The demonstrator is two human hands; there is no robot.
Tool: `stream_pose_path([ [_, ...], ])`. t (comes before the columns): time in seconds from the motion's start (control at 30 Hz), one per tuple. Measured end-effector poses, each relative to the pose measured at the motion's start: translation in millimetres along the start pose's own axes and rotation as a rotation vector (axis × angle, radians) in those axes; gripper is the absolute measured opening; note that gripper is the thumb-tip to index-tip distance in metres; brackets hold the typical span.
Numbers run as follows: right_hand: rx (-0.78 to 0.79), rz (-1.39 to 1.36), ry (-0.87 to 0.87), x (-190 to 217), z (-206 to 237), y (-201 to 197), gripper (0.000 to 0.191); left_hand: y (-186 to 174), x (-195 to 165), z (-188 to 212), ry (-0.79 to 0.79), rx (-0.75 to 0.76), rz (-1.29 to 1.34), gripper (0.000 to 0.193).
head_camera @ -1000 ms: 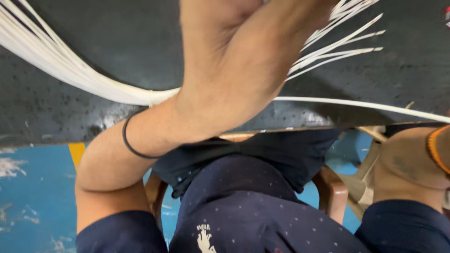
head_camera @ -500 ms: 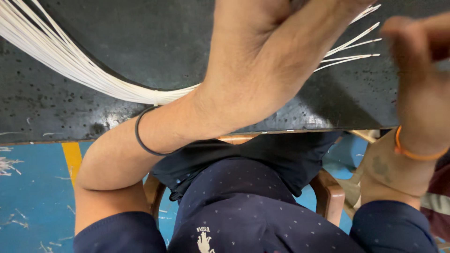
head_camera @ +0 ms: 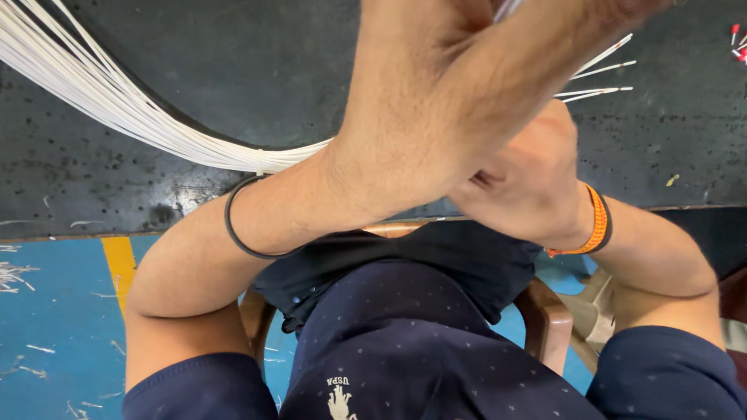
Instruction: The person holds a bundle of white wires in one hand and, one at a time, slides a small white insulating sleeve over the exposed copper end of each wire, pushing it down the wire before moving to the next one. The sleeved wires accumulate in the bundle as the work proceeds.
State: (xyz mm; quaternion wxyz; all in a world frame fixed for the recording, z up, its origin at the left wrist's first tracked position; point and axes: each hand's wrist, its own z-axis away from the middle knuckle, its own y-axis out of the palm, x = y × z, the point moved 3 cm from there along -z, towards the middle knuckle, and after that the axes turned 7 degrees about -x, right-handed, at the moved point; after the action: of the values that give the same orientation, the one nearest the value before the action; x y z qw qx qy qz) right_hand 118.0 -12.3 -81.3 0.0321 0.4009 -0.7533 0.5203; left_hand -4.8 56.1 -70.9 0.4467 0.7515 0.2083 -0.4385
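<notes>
White insulated wires (head_camera: 132, 117) sweep in a thick bundle across the dark, speckled worktable (head_camera: 257, 62), running from its far left corner down toward the near edge, where they pass under the left hand (head_camera: 459, 101). That hand reaches across the bundle from the left, palm down and very close to the camera, so it hides most of what lies beneath it. Its fingers run out of the top of the view; they seem closed around the wires, but I cannot tell for sure. A black band (head_camera: 237, 225) circles the left wrist just short of the bundle.

Stripped wire ends (head_camera: 603, 74) fan out from behind the left hand toward the right side of the table, each showing a bare tip. The right hand (head_camera: 529, 175) sits just below those ends and tucked under the left hand, curled with its fingers hidden; what they press or pinch cannot be made out. An orange cord bracelet (head_camera: 597, 222) sits on the right wrist, near the table's front edge.

Well away from the bundle, at the far right edge of the table, lie small red-tipped terminals (head_camera: 738, 43). Below the table edge the blue floor (head_camera: 54, 327) carries scattered wire trimmings (head_camera: 14, 274).
</notes>
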Motion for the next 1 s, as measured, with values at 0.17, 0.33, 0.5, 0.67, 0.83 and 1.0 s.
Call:
stream_pose_path([
  [0.17,-0.012,-0.109,0.175,0.5,-5.6,-17.8,0.015,2.5,-0.7,-1.0,-0.03,0.022,0.025,0.026],
  [0.33,-0.083,-0.196,0.269,-3.6,-5.3,-25.8,0.009,3.8,0.5,0.4,-0.076,0.031,0.045,0.027],
  [0.5,-0.143,-0.385,0.599,-20.5,-2.7,-25.0,0.006,2.9,-1.5,-1.9,-0.115,0.044,0.082,0.029],
  [0.67,-0.125,-0.475,0.621,-13.0,-24.7,-34.4,0.007,9.9,-2.4,-11.0,-0.109,0.046,0.103,0.03],
  [0.83,-0.03,-0.022,0.62,-8.2,-18.1,-85.6,0.005,6.2,-0.2,-18.1,-0.068,-0.001,0.033,0.027],
  [1.0,-0.243,0.104,0.599,-43.2,0.5,-101.1,0.004,4.3,-1.3,-10.8,0.058,0.046,-0.071,0.027],
])
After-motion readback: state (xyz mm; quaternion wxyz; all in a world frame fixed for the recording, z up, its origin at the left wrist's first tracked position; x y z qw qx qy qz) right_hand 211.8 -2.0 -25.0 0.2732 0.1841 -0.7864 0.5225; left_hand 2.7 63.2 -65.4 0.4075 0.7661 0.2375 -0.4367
